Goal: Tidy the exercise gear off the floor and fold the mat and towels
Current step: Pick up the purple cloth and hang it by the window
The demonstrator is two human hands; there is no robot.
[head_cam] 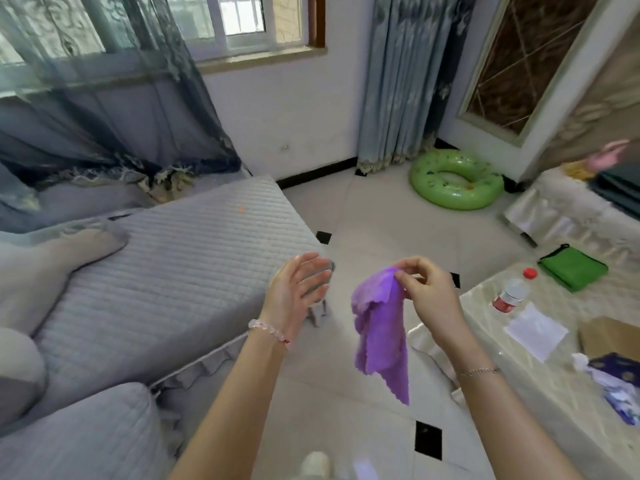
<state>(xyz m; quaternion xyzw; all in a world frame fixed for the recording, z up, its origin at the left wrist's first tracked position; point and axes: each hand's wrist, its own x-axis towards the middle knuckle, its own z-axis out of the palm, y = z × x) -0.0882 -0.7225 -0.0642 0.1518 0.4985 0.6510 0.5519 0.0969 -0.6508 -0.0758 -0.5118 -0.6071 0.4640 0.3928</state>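
A small purple towel (381,334) hangs in the air in front of me, pinched at its top edge by my right hand (427,289). It droops loosely over the tiled floor. My left hand (298,289) is open, palm turned toward the towel, a short gap to its left and touching nothing. A folded green towel (573,268) lies on the low table (519,368) at the right. A green inflatable ring (455,180) rests on the floor by the far curtain.
A grey quilted sofa (173,271) fills the left side. On the table stand a bottle with a red cap (512,291), a white paper (535,330), a brown box and crumpled wrappers. A second covered stand (568,209) is at the far right.
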